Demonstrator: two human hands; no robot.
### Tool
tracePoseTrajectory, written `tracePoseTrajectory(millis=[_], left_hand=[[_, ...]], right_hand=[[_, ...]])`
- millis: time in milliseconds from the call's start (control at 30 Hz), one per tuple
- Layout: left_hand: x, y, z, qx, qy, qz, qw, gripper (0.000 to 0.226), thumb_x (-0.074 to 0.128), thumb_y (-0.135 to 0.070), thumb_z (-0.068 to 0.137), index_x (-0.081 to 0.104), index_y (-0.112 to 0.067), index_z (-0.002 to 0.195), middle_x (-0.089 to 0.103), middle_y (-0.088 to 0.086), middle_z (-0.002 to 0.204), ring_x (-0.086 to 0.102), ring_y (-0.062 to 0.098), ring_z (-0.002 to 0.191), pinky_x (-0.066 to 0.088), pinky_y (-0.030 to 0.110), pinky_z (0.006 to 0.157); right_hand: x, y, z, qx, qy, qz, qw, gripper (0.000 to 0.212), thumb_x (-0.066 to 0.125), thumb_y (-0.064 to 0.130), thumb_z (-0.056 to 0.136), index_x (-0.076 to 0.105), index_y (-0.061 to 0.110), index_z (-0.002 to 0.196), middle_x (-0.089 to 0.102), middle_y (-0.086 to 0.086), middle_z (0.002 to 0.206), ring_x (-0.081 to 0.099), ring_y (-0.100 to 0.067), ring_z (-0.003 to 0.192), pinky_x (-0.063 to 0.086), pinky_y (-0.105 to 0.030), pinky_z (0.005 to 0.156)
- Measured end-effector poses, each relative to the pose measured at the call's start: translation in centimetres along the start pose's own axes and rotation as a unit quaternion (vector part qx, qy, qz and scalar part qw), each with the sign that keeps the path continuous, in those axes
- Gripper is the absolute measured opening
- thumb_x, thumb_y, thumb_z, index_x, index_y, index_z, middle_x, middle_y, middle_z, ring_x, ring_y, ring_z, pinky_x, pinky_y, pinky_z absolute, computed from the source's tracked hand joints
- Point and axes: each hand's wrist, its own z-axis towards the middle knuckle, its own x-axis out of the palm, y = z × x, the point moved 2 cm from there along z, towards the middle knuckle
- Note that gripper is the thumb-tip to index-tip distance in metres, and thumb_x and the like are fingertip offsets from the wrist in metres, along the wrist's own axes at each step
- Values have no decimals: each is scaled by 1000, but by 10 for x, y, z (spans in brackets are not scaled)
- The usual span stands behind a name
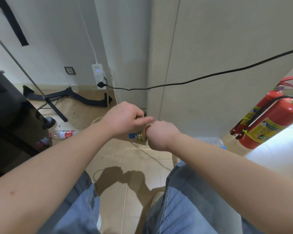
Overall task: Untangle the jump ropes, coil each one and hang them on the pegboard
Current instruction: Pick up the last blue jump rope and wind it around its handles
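My left hand and my right hand meet in front of me above the floor. Between them sits a small bundle of yellowish jump rope with a blue part beside it. My right hand grips the bundle in a fist. My left hand pinches the rope at the top, forefinger stretched toward my right hand. Most of the bundle is hidden behind the hands. A thin pale length of rope trails down over the floor toward my legs. No pegboard is in view.
Two red fire extinguishers lean at the right. A black cable runs from a wall power strip across the wall. A plastic bottle lies on the floor at left, near a black stand.
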Motion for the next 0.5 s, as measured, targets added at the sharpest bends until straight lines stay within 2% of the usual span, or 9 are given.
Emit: tracePoseTrajectory(millis=[100,167,233,267,333,367,433,500], left_hand=[[16,19,-3,-104,37,-69,991,64,55,-59,92,43,-18,45,39,-4,41,35,10,42,37,33,54],[32,30,-13,-196,39,-153,968,63,49,-61,94,46,-17,48,43,-6,44,41,12,46,43,33,59],[44,32,-18,-261,15,-248,933,62,44,-59,97,51,-14,54,53,1,54,50,19,57,46,34,66],[48,30,-20,-270,6,-260,927,58,45,-53,100,53,-15,58,56,2,59,51,21,60,45,32,65],[51,21,-21,-277,7,-232,932,45,44,-33,103,55,-19,62,55,0,59,50,22,59,37,27,56],[51,16,-23,-282,6,-239,929,46,40,-30,103,55,-20,61,53,-2,56,47,21,55,33,27,53],[51,8,-26,-269,8,-251,930,54,33,-39,106,53,-20,59,48,-6,52,44,17,53,31,28,53],[48,0,-28,-242,16,-217,946,58,28,-43,106,52,-17,60,50,-4,57,48,18,60,33,29,57]], right_hand=[[-2,7,-5,-84,-33,-4,996,3,52,21,87,55,21,89,43,2,67,50,-26,63,40,-32,58],[-7,8,-7,-87,-56,60,993,5,56,26,85,55,21,83,51,2,67,50,-25,62,42,-31,57],[-13,5,-6,-38,-87,158,983,6,59,25,81,57,19,82,60,-2,73,58,-30,72,43,-31,60],[-14,4,-3,-10,-108,189,976,5,59,23,80,56,19,80,63,-5,76,60,-33,76,42,-31,61],[-14,-3,4,58,-136,230,962,5,58,19,79,56,16,76,65,-10,80,60,-35,80,41,-30,62],[-14,-8,8,97,-142,243,955,5,57,19,79,57,15,75,64,-10,78,60,-36,80,40,-30,63],[-14,-19,15,163,-144,262,940,8,55,19,78,56,13,73,57,-4,69,61,-36,79,41,-29,63],[-14,-29,17,210,-131,261,933,9,55,19,79,53,14,72,52,-2,69,61,-36,79,47,-30,67]])
